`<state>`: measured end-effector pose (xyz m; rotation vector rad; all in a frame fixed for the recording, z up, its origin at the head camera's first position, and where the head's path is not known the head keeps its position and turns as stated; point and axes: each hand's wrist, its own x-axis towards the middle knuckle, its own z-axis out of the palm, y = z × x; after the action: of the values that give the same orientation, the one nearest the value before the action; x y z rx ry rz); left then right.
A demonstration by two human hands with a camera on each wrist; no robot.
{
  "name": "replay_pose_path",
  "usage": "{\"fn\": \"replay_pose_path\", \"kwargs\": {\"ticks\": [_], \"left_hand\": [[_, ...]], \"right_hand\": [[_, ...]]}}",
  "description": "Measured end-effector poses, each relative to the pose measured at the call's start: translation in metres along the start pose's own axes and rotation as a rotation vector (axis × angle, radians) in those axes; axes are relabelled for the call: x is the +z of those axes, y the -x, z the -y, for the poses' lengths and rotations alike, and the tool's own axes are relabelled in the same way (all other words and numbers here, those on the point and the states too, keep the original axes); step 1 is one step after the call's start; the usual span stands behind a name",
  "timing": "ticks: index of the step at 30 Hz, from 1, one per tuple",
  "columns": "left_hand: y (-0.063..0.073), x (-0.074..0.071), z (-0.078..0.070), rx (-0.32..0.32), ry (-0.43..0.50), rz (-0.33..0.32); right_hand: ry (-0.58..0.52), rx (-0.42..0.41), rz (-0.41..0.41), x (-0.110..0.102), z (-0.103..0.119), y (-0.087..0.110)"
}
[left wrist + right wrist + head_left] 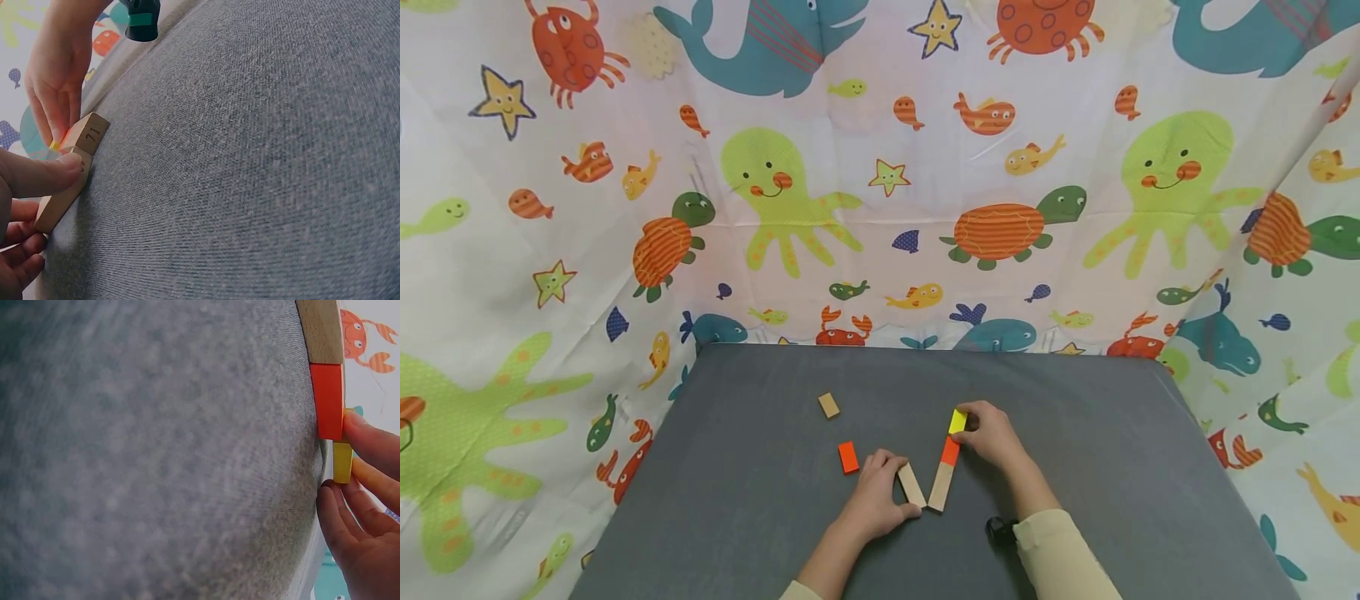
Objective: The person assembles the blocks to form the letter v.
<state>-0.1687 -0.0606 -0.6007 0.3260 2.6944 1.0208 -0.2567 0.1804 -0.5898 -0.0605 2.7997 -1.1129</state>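
Note:
My left hand (874, 497) pinches a plain wooden block (912, 485) between thumb and fingers on the grey table. The same block (59, 203) shows under the thumb in the left wrist view. Beside its near end lies another wooden block (940, 487), the two forming a narrow V. An orange block (951, 451) continues that second arm, end to end with the wood. At the far end my right hand (996, 437) pinches a yellow block (957, 422). In the right wrist view the yellow block (342, 464) sits between thumb and fingers, close past the orange block's end.
A loose orange block (847, 457) lies left of the V, and a small wooden block (828, 406) lies farther back. A black wrist device (1000, 531) sits by the right forearm. Behind the grey table (737, 517) hangs a sea-animal curtain (865, 167).

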Motion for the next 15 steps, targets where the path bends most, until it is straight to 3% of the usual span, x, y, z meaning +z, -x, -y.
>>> {"fn": "replay_pose_path", "kwargs": {"ticks": [15], "left_hand": [[0.0007,-0.0003,0.0007,0.009,-0.001,-0.011]], "right_hand": [[0.023,-0.014,0.015,-0.001,0.0035,0.0027]]}}
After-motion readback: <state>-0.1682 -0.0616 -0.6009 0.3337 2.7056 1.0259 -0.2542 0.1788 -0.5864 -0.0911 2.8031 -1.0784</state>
